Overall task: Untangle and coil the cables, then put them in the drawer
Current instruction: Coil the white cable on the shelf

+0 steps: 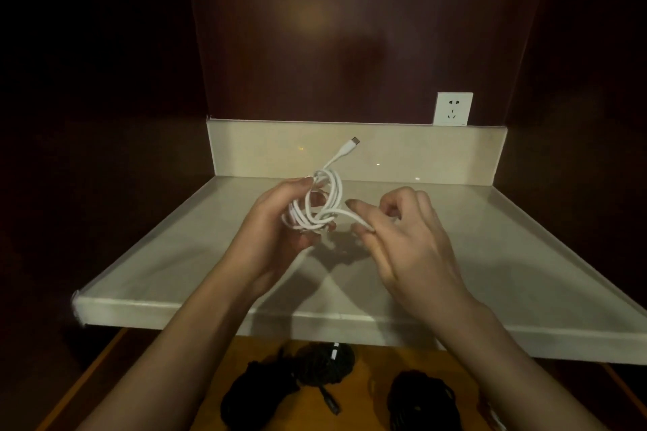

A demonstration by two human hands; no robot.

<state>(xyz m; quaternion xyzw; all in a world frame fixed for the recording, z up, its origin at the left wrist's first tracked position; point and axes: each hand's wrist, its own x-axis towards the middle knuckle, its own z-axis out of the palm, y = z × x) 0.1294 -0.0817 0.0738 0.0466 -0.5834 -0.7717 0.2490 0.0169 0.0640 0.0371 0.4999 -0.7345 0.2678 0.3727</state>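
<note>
A white cable (327,199) is wound into several loops above the pale stone counter (182,255). My left hand (280,220) grips the bundle of loops from the left. One plug end (352,143) sticks up and back, free of the coil. My right hand (406,231) pinches the cable's other strand between thumb and fingers just right of the coil. Below the counter, an open wooden drawer (378,360) holds coiled black cables: one bundle (297,381) at the left and another (420,402) at the right.
A white wall socket (452,108) sits on the dark wood back wall above the counter's low backsplash (402,154). Dark wooden side walls close in the niche on both sides. The counter's front edge overhangs the drawer.
</note>
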